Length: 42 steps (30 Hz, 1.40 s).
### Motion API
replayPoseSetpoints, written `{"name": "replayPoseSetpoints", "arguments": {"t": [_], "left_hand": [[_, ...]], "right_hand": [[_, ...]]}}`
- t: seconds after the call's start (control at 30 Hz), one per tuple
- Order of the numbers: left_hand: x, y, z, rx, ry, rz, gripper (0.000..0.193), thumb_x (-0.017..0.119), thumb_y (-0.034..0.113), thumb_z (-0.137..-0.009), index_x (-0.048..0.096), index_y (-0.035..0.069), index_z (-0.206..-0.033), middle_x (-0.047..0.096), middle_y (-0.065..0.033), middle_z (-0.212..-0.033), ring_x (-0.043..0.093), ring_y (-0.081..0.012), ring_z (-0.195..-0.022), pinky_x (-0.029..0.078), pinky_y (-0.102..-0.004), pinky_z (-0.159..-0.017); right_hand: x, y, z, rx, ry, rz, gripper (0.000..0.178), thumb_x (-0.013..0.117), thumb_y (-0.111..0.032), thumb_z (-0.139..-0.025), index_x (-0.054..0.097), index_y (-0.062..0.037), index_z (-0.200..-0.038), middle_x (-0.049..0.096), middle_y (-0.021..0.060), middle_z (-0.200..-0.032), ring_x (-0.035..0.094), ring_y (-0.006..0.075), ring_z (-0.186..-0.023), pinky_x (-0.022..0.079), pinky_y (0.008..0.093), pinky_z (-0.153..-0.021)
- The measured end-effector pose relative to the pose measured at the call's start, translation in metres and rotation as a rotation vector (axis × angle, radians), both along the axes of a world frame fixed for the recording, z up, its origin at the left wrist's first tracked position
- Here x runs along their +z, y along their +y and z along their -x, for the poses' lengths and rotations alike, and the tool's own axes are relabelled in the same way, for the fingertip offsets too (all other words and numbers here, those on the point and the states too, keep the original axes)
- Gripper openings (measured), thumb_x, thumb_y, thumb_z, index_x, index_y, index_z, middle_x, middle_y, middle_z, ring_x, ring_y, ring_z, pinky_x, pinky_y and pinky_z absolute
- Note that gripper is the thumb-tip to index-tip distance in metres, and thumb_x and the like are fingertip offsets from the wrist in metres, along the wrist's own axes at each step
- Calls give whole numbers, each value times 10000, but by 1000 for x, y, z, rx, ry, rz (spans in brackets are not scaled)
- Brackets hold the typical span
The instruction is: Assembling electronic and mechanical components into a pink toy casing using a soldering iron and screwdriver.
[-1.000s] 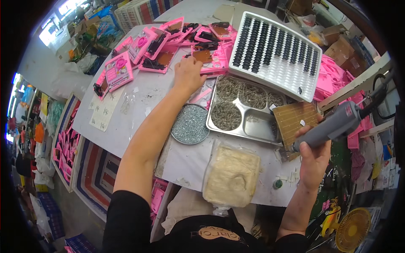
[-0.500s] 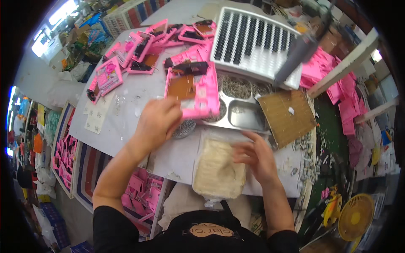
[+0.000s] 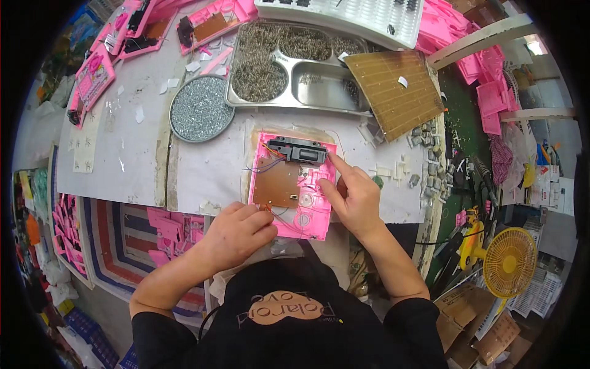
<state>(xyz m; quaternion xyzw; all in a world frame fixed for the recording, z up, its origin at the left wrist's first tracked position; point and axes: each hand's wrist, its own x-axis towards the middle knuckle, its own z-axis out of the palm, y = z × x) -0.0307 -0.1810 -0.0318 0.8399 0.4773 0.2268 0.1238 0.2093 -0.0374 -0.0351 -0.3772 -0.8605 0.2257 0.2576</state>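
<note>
In front of me a pink plastic casing (image 3: pixel 314 216) lies open on a cream pad (image 3: pixel 251 144), its inside facing up. It carries a brown circuit board (image 3: pixel 276 184) with thin wires and a black module (image 3: pixel 299 151) along its far edge. My left hand (image 3: pixel 243 230) has its fingers closed at the casing's near left corner, beside the wires; the fingertips partly hide what they pinch. My right hand (image 3: pixel 355 195) grips the casing's right side, thumb on the rim and index finger stretched toward the black module's end.
A steel compartment tray (image 3: pixel 236 101) with small springs stands beyond the casing, beside a round dish of metal bits (image 3: pixel 201 109). A brown board (image 3: pixel 396 86) leans over the tray's right end. Other pink casings (image 3: pixel 95 80) lie far left. A yellow fan (image 3: pixel 509 261) stands right.
The pink casing has come down from the far side onto the cream pad. My right hand has moved up to its right edge, my left to its near left corner. The view has tilted nearer.
</note>
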Motion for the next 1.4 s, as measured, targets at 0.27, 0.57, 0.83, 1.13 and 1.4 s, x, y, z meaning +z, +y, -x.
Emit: {"name": "replayPoseSetpoints", "arguments": {"t": [0.27,0.57,0.83,1.13,1.4], "left_hand": [[-2,5,7,38,-81,54,304,790,126,-756,679,133,-1039,633,-43,-1024,639,-243,-890,497,-397,-740],[33,-7,-45,172,-312,332,485,730,207,-839,604,78,-1290,640,-47,-908,682,-218,-759,549,-382,-571],[23,-26,-25,-116,-285,113,392,719,187,-818,672,69,-1189,576,-18,-824,650,-194,-697,523,-351,-532],[-5,-62,30,477,2,191,157,749,138,-816,688,113,-958,550,-45,-753,626,-250,-636,505,-384,-523],[-34,-76,-13,128,-239,410,176,760,193,-836,670,86,-943,616,-79,-855,659,-282,-739,531,-398,-624]], "right_hand": [[-22,18,16,29,116,25,187,754,-78,-857,731,-47,-1039,613,81,-753,594,209,-634,476,342,-569],[65,-45,0,750,207,88,351,756,-59,-760,717,-52,-1109,677,91,-965,673,257,-792,552,371,-638],[23,-12,10,595,-83,75,465,799,-272,-782,698,-51,-1178,630,85,-1032,582,294,-1017,470,433,-905],[7,-58,65,452,-129,-205,367,792,-243,-781,700,-55,-1083,611,59,-965,556,234,-891,420,419,-851],[3,-67,67,427,-134,-98,336,832,-244,-734,636,-103,-967,596,35,-939,557,230,-861,368,434,-840]]}}
